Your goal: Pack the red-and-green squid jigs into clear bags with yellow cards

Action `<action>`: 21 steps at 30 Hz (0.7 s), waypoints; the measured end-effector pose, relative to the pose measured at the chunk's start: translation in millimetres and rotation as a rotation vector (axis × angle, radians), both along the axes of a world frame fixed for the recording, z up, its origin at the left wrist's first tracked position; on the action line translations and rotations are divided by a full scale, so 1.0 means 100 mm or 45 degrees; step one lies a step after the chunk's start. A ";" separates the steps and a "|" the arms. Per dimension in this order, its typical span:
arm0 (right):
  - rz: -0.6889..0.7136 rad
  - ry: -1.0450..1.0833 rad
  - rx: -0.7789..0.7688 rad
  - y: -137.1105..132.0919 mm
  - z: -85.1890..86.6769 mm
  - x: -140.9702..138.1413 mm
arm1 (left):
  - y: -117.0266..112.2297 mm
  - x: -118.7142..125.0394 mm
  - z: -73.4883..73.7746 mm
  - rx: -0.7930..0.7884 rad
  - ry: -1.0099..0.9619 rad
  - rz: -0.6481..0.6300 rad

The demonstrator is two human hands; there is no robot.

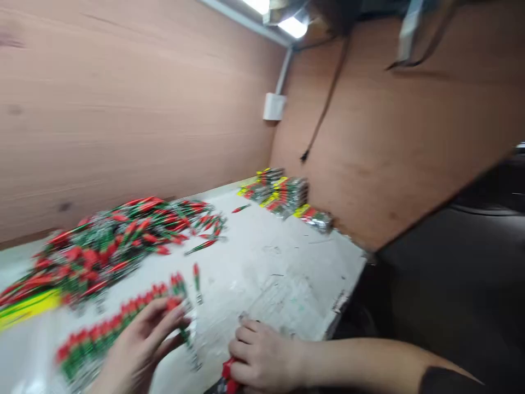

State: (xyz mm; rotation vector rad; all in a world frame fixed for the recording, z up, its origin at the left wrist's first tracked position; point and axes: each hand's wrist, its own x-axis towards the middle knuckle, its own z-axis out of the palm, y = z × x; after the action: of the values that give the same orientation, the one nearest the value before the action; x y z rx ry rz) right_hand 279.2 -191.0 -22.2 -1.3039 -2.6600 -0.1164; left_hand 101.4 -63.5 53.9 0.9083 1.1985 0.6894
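Observation:
My left hand (150,339) is closed with thumb and fingers around a slim red-and-green piece (174,304) with a silvery end; motion blurs it. Beside this hand stretches a tightly packed row of similar red-tipped pieces (110,327). A single piece (197,282) lies just beyond its fingertips. My right hand (264,353) rests low over the white tabletop (250,268), fingers curled round a red-and-black object (231,376). Most of that object is hidden under the hand and by the frame's bottom edge, so I cannot tell its kind.
A large heap of loose red-and-green pieces (135,235) lies along the left wall. Silvery bundles with yellow labels (283,191) are stacked at the far corner. Near the left edge is a yellow-topped clear bag (30,309). A black cord (328,104) hangs on the right wall.

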 end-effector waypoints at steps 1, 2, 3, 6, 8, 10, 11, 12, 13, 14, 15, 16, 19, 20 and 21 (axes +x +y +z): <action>0.014 0.062 0.065 -0.02 -0.07 -0.06 | -0.05 0.07 0.09 0.020 -0.056 -0.021; 0.016 0.132 0.122 -0.03 -0.13 -0.11 | -0.08 0.14 0.15 0.018 -0.102 -0.040; 0.001 0.207 0.179 -0.03 -0.19 -0.15 | -0.08 0.18 0.18 0.007 -0.135 -0.075; -0.035 0.410 0.314 -0.04 -0.35 -0.19 | -0.05 0.21 0.19 -0.043 -0.186 -0.157; -0.035 0.472 0.324 -0.05 -0.41 -0.20 | -0.03 0.19 0.15 -0.048 -0.198 -0.173; -0.036 0.491 0.321 -0.06 -0.45 -0.20 | 0.00 0.20 0.09 -0.036 -0.187 -0.189; -0.046 0.496 0.328 -0.06 -0.46 -0.20 | 0.03 0.22 0.04 -0.015 -0.166 -0.204; -0.060 0.506 0.342 -0.06 -0.47 -0.21 | 0.08 0.25 0.00 0.033 -0.113 -0.226; -0.078 0.522 0.358 -0.06 -0.48 -0.21 | 0.14 0.28 -0.05 0.099 -0.029 -0.249; -0.097 0.542 0.373 -0.06 -0.49 -0.22 | 0.21 0.33 -0.10 0.173 0.071 -0.269; -0.107 0.559 0.387 -0.05 -0.51 -0.23 | 0.30 0.38 -0.15 0.255 0.193 -0.288; -0.112 0.580 0.407 -0.05 -0.53 -0.23 | 0.40 0.44 -0.20 0.312 0.295 -0.293; -0.123 0.615 0.434 -0.04 -0.61 -0.25 | 0.66 0.62 -0.30 0.391 0.504 -0.343; -0.129 0.616 0.427 -0.05 -0.64 -0.25 | 0.72 0.69 -0.32 0.406 0.573 -0.384; -0.134 0.612 0.417 -0.05 -0.66 -0.25 | 0.76 0.75 -0.34 0.421 0.650 -0.430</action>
State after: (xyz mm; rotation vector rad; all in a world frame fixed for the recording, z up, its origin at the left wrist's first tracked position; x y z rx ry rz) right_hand 254.3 -196.2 -87.8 -1.1845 -2.0702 -0.2120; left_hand 176.3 12.7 20.3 1.5908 1.3471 0.3930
